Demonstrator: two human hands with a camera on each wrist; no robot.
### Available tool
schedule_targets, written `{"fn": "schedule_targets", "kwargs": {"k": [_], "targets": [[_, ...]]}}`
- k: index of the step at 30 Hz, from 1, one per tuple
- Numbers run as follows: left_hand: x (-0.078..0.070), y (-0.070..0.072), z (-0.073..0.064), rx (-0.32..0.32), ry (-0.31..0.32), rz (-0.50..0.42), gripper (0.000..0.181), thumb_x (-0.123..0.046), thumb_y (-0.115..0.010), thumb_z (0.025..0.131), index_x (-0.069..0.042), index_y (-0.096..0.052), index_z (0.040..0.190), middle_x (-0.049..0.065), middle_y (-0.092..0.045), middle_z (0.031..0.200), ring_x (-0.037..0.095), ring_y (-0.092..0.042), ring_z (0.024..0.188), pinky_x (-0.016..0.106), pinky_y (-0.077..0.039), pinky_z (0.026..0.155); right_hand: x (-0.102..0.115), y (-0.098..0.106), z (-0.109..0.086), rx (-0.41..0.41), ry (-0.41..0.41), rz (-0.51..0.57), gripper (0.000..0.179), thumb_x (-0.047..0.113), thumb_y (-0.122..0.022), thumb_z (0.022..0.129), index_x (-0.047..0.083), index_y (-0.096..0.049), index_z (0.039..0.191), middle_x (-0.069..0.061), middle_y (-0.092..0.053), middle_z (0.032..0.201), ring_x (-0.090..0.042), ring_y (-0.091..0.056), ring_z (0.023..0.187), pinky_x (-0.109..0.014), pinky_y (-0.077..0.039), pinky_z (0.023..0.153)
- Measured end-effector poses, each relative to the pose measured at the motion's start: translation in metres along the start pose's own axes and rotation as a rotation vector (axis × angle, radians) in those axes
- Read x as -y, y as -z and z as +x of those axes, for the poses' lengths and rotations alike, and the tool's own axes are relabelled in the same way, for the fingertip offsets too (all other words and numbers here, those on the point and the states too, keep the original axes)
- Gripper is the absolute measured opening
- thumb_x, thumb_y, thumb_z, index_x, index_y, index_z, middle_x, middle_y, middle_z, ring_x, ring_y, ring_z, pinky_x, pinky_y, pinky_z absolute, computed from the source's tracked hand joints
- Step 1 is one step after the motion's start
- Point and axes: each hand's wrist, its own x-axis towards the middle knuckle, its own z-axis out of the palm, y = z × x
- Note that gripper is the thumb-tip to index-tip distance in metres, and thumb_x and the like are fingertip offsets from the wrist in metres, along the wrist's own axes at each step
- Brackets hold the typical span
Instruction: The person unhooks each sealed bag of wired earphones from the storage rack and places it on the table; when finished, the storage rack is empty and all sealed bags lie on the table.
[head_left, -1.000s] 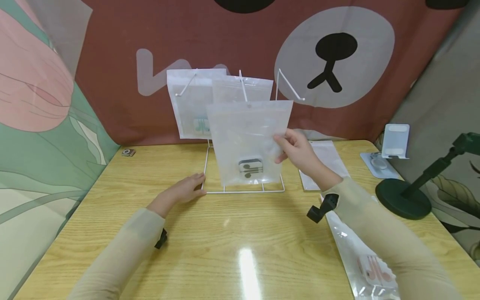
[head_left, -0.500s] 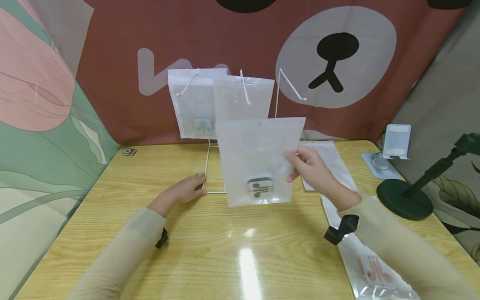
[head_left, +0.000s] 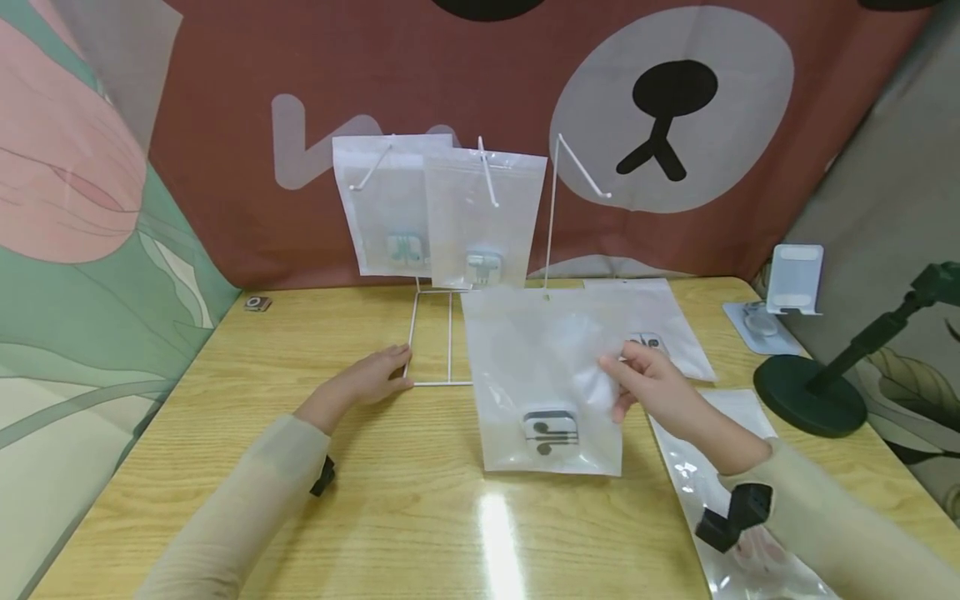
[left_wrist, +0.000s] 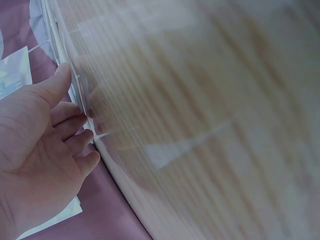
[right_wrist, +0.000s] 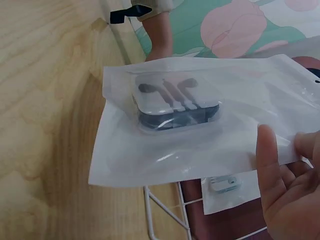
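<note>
My right hand (head_left: 663, 392) pinches the right edge of a white zip bag (head_left: 517, 358) between thumb and fingers. Through the bag's lower part shows a small clear-lidded case (right_wrist: 175, 102) with dark earphones. The bag is in front of the right part of a white wire display rack (head_left: 450, 342). My left hand (head_left: 367, 377) holds the front left corner of the rack's base, its fingers bent at the wire in the left wrist view. Two similar bags hang on the rack: one on the left hook (head_left: 367, 208), one on the middle hook (head_left: 510, 225). The right hook (head_left: 585, 167) is bare.
On the right lie a white bag (head_left: 660, 300) with earphones and a longer glossy bag (head_left: 693, 475), partly under my right forearm. A dark green round-based stand (head_left: 808, 398) and a pale phone holder (head_left: 795, 279) stand beyond. A small player (head_left: 257, 304) lies far left.
My right hand has carried the bag off the middle hook, towards me, down and to the right. The bag behind it now shows its pale case. My left hand has stayed on the rack.
</note>
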Motion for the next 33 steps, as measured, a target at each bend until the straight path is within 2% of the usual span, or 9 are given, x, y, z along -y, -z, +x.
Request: {"fn": "schedule_targets", "kwargs": {"k": [8,15,21,25,30,33], "targets": [[0.001,0.000,0.000,0.005,0.002,-0.013,0.062,-0.025,-0.052,0.096,0.010,-0.025,0.140,0.026,-0.020,0.145,0.041,-0.019,0.132,0.049,-0.017,0.107,-0.012,0.010,-0.020,0.077,-0.130,0.053,0.023,0.019,-0.044,0.099,-0.002,-0.049,0.090,-0.003,-0.053,0.068,-0.017,-0.055,0.048,-0.033,-0.051,0.046],[0.003,-0.001,0.001,0.007,0.002,-0.005,0.063,-0.026,-0.052,0.096,0.010,-0.024,0.140,0.027,-0.020,0.145,0.041,-0.019,0.132,0.049,-0.018,0.106,-0.024,0.024,-0.028,0.201,-0.181,0.125,0.023,0.019,-0.040,0.101,0.002,-0.053,0.109,-0.005,-0.061,0.073,-0.016,-0.057,0.051,-0.031,-0.051,0.048],[0.003,0.000,0.001,0.023,0.014,-0.019,0.064,-0.027,-0.051,0.096,0.008,-0.022,0.141,0.025,-0.018,0.147,0.039,-0.016,0.133,0.049,-0.017,0.107,-0.028,0.032,-0.032,0.204,-0.277,0.041,0.032,0.025,-0.043,0.099,-0.004,-0.052,0.110,-0.009,-0.058,0.082,-0.024,-0.060,0.054,-0.036,-0.054,0.056],[0.002,0.001,0.000,0.020,0.017,-0.017,0.064,-0.026,-0.051,0.096,0.008,-0.023,0.141,0.024,-0.019,0.147,0.040,-0.017,0.133,0.049,-0.017,0.107,-0.030,0.036,-0.035,0.216,-0.330,0.006,0.039,0.026,-0.042,0.100,-0.009,-0.049,0.116,-0.011,-0.061,0.088,-0.025,-0.062,0.061,-0.037,-0.054,0.058],[0.002,0.001,0.000,0.021,0.017,-0.024,0.065,-0.027,-0.052,0.096,0.008,-0.023,0.142,0.024,-0.019,0.147,0.040,-0.016,0.133,0.050,-0.016,0.107,-0.035,0.040,-0.037,0.246,-0.396,-0.111,0.034,0.023,-0.044,0.099,-0.008,-0.056,0.105,-0.009,-0.064,0.082,-0.021,-0.061,0.065,-0.033,-0.053,0.054],[0.002,0.000,0.000,0.016,0.014,-0.022,0.064,-0.027,-0.052,0.096,0.008,-0.023,0.141,0.025,-0.019,0.146,0.040,-0.017,0.133,0.050,-0.017,0.106,-0.038,0.041,-0.037,0.245,-0.424,-0.231,0.032,0.027,-0.048,0.097,-0.003,-0.061,0.091,-0.008,-0.062,0.071,-0.019,-0.058,0.058,-0.030,-0.051,0.050]]}}
